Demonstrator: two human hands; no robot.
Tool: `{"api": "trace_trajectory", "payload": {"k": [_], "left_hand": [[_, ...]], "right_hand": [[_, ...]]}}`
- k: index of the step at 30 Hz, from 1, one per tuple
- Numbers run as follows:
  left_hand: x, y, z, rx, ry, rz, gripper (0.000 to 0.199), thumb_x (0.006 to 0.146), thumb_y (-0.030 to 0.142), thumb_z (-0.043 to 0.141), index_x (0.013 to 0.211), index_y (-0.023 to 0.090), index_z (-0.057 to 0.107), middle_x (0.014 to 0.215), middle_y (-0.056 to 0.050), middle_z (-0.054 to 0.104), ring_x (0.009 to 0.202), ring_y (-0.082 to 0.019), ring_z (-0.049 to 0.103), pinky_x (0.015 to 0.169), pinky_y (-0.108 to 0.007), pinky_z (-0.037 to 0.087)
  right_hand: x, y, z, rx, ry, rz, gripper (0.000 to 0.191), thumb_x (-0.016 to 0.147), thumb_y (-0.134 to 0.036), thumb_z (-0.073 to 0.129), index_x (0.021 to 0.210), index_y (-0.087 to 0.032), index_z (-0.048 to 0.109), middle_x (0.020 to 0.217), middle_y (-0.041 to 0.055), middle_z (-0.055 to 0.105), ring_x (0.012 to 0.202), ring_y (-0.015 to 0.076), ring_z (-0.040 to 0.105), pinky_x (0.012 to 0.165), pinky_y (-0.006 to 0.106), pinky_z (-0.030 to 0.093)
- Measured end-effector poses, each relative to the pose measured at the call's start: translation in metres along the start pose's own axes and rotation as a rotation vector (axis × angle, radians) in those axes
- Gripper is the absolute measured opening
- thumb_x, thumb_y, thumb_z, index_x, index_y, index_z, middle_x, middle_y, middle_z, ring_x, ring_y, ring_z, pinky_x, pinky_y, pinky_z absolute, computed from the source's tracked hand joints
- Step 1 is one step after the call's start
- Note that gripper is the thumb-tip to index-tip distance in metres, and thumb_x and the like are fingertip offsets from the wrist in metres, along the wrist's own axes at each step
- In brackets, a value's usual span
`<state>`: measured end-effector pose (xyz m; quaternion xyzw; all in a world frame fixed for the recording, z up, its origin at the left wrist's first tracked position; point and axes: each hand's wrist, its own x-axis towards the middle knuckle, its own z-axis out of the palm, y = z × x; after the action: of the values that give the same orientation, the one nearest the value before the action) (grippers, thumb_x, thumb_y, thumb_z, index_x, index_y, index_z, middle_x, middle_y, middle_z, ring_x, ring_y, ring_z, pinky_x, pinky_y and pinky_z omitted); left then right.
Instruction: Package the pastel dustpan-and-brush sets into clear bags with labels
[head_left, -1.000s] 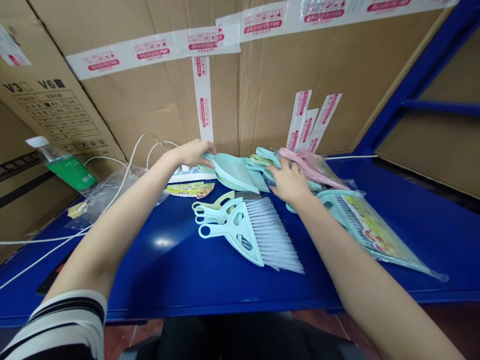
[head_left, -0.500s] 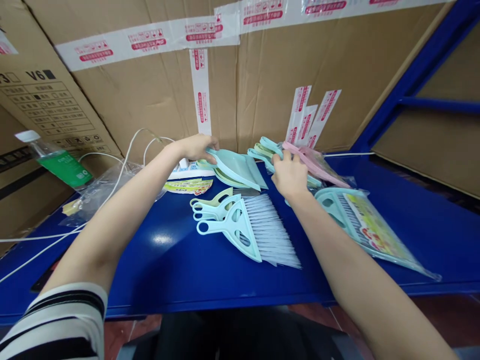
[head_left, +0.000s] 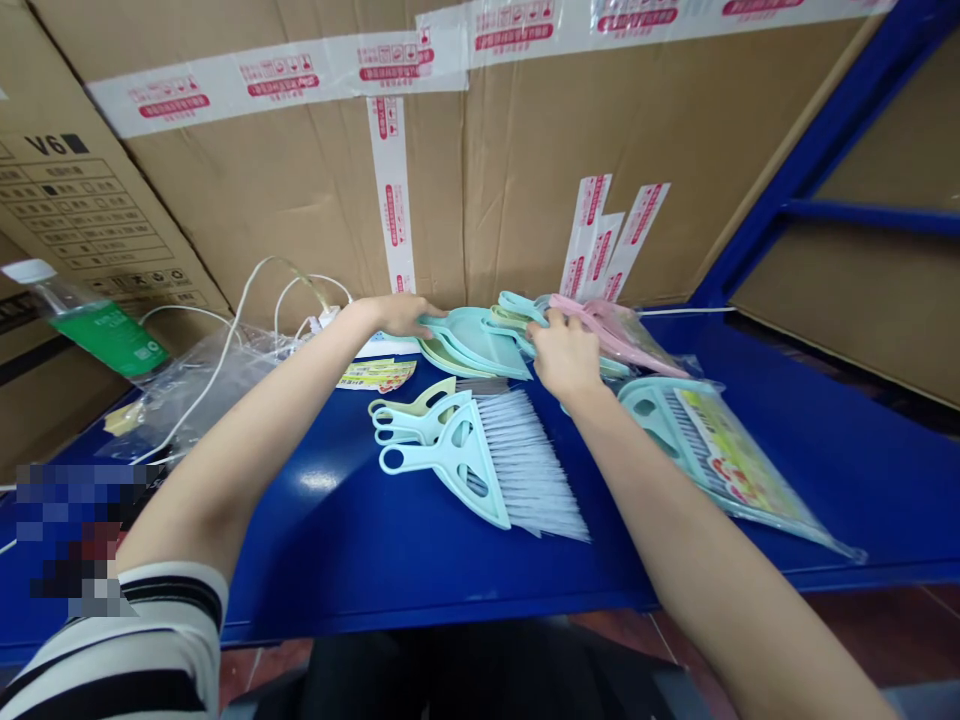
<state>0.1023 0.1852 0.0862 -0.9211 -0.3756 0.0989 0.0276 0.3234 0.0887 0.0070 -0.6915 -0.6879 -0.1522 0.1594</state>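
While left hand (head_left: 397, 316) lies, fingers together, on mint dustpan (head_left: 480, 347), right hand (head_left: 566, 355) pinching pink handle (head_left: 574, 305)

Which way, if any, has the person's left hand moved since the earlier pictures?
Yes, it moved. Compared with the upright white tape strip, the left hand has shifted right in the view, toward the mint dustpan.

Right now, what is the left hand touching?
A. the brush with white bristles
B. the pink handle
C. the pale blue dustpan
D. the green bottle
C: the left hand has its fingers at the handle end of the pale blue dustpan.
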Motion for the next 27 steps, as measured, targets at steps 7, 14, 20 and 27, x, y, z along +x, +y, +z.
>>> {"api": "trace_trajectory", "payload": {"k": [7, 14, 20, 27], "left_hand": [[-0.008, -0.018, -0.001, -0.001, 0.021, -0.032, 0.054, 0.085, 0.025, 0.051, 0.14, 0.028, 0.052, 0.128, -0.007, 0.066, 0.112, -0.021, 0.062, 0.095, -0.026, 0.044], [-0.014, -0.019, -0.001, 0.001, 0.023, -0.041, 0.053, 0.084, 0.024, 0.052, 0.137, 0.027, 0.054, 0.126, -0.006, 0.066, 0.111, -0.018, 0.06, 0.093, -0.025, 0.044], [-0.038, 0.013, 0.003, 0.06, 0.228, -0.137, 0.048, 0.087, 0.018, 0.046, 0.135, 0.014, 0.053, 0.132, -0.017, 0.053, 0.127, -0.031, 0.046, 0.107, -0.042, 0.036], [-0.11, 0.071, 0.03, -0.115, 0.113, 0.283, 0.049, 0.082, 0.057, 0.065, 0.11, 0.017, 0.061, 0.102, -0.008, 0.06, 0.097, -0.024, 0.059, 0.086, -0.032, 0.047]], "right_hand": [[-0.002, -0.011, -0.012, 0.066, 0.034, -0.159, 0.035, 0.09, -0.019, 0.044, 0.112, -0.017, 0.071, 0.131, 0.0185, 0.058, 0.122, 0.0389, 0.044, 0.095, 0.056, 0.039], [-0.002, -0.029, -0.012, 0.153, -0.103, -0.384, 0.032, 0.096, -0.024, 0.044, 0.098, -0.02, 0.076, 0.101, 0.0092, 0.074, 0.102, 0.0275, 0.059, 0.088, 0.041, 0.042], [-0.001, -0.028, -0.01, 0.169, -0.163, -0.395, 0.035, 0.098, -0.02, 0.041, 0.095, -0.018, 0.075, 0.101, 0.0101, 0.075, 0.099, 0.0254, 0.066, 0.083, 0.035, 0.042], [-0.005, -0.031, -0.01, 0.203, -0.162, -0.376, 0.04, 0.097, -0.016, 0.035, 0.107, -0.018, 0.073, 0.106, 0.0111, 0.075, 0.099, 0.0264, 0.068, 0.086, 0.037, 0.043]]}}
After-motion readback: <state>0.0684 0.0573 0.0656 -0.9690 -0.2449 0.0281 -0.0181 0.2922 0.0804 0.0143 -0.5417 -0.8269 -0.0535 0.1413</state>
